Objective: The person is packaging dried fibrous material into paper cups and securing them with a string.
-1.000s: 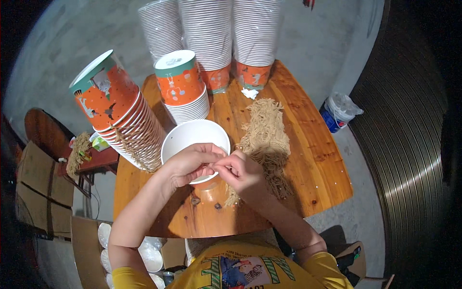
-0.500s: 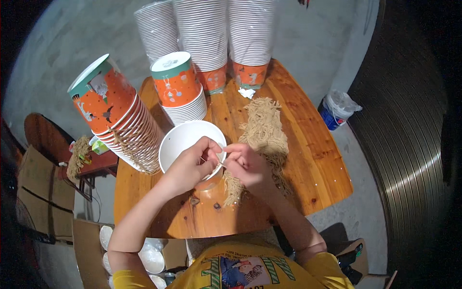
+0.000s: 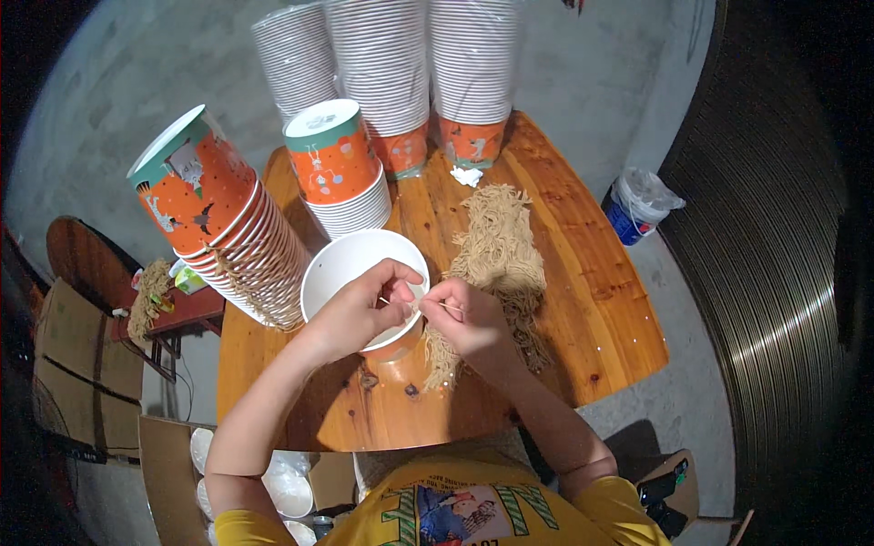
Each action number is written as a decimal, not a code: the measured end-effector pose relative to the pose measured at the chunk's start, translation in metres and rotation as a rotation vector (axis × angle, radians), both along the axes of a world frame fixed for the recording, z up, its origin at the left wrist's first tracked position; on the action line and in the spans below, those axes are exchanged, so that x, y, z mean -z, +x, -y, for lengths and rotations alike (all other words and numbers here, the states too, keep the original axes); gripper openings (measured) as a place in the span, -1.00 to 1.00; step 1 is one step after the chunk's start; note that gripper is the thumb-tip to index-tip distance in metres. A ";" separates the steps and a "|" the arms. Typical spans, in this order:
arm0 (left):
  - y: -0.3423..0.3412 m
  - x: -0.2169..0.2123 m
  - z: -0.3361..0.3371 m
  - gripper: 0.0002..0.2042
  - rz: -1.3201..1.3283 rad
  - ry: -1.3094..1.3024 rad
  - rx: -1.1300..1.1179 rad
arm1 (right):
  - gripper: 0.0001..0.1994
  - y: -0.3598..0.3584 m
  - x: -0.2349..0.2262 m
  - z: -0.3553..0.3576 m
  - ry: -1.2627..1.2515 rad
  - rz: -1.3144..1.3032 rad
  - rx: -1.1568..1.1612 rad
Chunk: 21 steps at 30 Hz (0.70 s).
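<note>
A white-lined paper bucket with an orange outside stands upright near the table's front edge. My left hand reaches over its opening, thumb and fingers closed on a short end of thin tan cord at the inner right wall. Just outside the right rim, my right hand pinches the cord between thumb and forefinger, a bit of it showing by the fingertips. Where the cord meets the bucket wall is hidden by my fingers. A bundle of tan cords lies to the right, partly under my right forearm.
A leaning stack of orange buckets with cord handles stands at the left. Behind are another bucket stack and tall plastic-wrapped stacks. Crumpled white paper lies on the wooden table. A blue-and-white pail stands beyond its right edge.
My right hand has turned and drawn its fingers together into a pinch at the rim. The left hand stays nearly in place, and the bucket has barely shifted.
</note>
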<state>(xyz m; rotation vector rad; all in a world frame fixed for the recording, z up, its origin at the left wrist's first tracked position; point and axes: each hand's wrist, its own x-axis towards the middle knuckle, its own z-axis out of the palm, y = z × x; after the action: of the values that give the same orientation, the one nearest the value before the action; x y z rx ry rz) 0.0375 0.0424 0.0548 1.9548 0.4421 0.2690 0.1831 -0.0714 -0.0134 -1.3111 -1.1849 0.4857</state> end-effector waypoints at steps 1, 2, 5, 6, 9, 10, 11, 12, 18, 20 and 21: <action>-0.001 0.001 -0.002 -0.73 -0.001 0.000 -0.003 | -0.88 -0.001 -0.001 0.000 0.000 -0.001 -0.003; -0.001 0.003 -0.004 -0.72 -0.002 -0.001 0.005 | -0.88 -0.002 -0.005 0.001 0.012 0.019 0.005; 0.000 0.007 -0.004 -0.69 0.016 -0.005 0.021 | -0.87 -0.003 -0.008 0.002 0.036 0.073 0.022; 0.001 0.007 -0.004 -0.68 0.030 -0.010 0.028 | -0.87 -0.002 -0.007 0.001 0.046 0.103 0.029; 0.003 0.003 -0.004 -0.65 -0.017 -0.069 0.059 | -0.87 0.000 0.001 -0.001 0.095 0.091 0.023; 0.004 0.004 -0.004 -0.65 -0.016 -0.069 0.060 | -0.87 0.000 0.000 0.000 0.094 0.092 0.023; 0.004 0.005 -0.003 -0.65 -0.007 -0.063 0.058 | -0.87 0.000 -0.001 0.001 0.092 0.101 0.033; 0.004 0.005 -0.003 -0.64 0.001 -0.056 0.052 | -0.87 -0.001 -0.003 0.001 0.092 0.108 0.038; 0.001 -0.002 0.023 -0.58 0.124 0.461 -0.037 | -0.87 -0.005 -0.010 0.005 0.123 0.170 0.044; 0.001 -0.004 0.026 -0.53 0.093 0.474 -0.031 | -0.87 -0.004 -0.006 0.004 0.113 0.170 0.054; 0.001 -0.005 0.025 -0.53 0.091 0.461 -0.035 | -0.87 -0.003 -0.004 0.004 0.104 0.170 0.063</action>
<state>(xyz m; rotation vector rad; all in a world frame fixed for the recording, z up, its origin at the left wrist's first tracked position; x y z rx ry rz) 0.0382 0.0174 0.0596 2.3718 0.3776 0.5167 0.1798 -0.0755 -0.0089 -1.3148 -1.2876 0.2673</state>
